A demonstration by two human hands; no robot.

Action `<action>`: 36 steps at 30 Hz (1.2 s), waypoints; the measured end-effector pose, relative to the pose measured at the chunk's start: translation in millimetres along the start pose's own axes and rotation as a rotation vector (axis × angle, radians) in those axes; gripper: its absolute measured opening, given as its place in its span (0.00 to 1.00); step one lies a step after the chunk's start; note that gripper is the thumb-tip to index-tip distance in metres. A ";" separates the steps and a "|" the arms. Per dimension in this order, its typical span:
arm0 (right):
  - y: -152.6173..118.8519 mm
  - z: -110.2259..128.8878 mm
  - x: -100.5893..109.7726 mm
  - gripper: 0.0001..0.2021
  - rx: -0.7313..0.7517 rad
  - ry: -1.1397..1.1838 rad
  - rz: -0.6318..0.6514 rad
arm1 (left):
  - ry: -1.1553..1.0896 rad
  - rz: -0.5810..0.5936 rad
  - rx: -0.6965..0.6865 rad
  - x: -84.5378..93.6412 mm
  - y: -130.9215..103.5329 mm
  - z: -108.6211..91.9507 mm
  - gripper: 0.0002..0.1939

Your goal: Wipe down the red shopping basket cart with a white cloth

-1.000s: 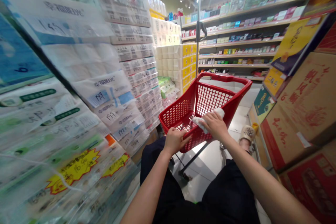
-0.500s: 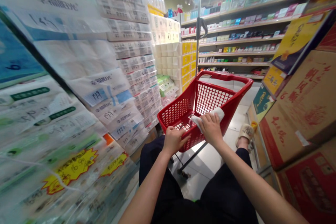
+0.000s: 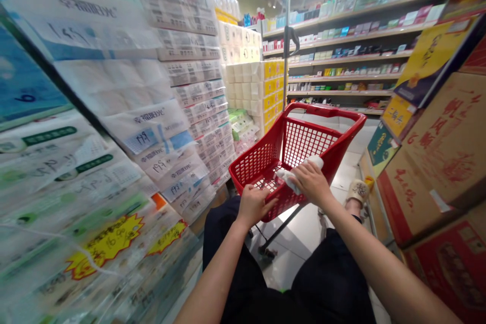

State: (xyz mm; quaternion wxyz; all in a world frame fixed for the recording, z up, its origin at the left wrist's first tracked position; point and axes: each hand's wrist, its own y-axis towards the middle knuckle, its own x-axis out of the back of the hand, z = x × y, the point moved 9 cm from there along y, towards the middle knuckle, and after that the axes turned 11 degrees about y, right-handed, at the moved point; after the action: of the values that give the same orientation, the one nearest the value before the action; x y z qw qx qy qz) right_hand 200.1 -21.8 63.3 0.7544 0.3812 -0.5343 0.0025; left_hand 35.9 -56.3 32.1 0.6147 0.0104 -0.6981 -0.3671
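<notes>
A red plastic shopping cart [image 3: 250,162] with lattice walls stands in front of my knees, its handle bar on the far side. My left hand [image 3: 253,206] grips the near rim of the basket, fingers curled over it. On the right side rim lies my right hand [image 3: 309,179], closed over a white cloth [image 3: 316,161] that is pressed against the red plastic. Part of the cloth shows to the left of the fingers and part beyond them. The basket's lattice floor shows between the two hands.
Stacked tissue packs [image 3: 148,121] with price labels rise close on my left. Cardboard boxes [image 3: 448,136] are piled on the right. Behind the cart stand a metal pole [image 3: 287,10] and shelves of small goods [image 3: 341,53]. My foot in a beige clog [image 3: 357,191] rests beside the boxes.
My right hand has slid a little to the right along the side rim with the cloth, which now looks more bunched. My left hand stays on the near rim.
</notes>
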 end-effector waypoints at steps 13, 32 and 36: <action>11.8 -4.7 -3.4 0.17 -0.190 -0.104 -0.129 | 0.013 -0.005 0.041 -12.3 14.6 10.3 0.15; 0.7 -55.6 14.9 0.20 -0.043 -0.129 0.008 | -0.004 0.031 -0.046 -8.4 5.1 12.9 0.15; 2.3 -119.3 41.6 0.23 -0.127 -0.246 -0.018 | -0.019 0.022 -0.057 -5.7 4.7 12.3 0.15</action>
State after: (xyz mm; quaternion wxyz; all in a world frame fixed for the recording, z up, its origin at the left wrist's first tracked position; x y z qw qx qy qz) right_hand 313.0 31.9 81.7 0.7058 0.3349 -0.6184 -0.0848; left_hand 28.7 -44.0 30.0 0.6121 -0.0185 -0.6932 -0.3801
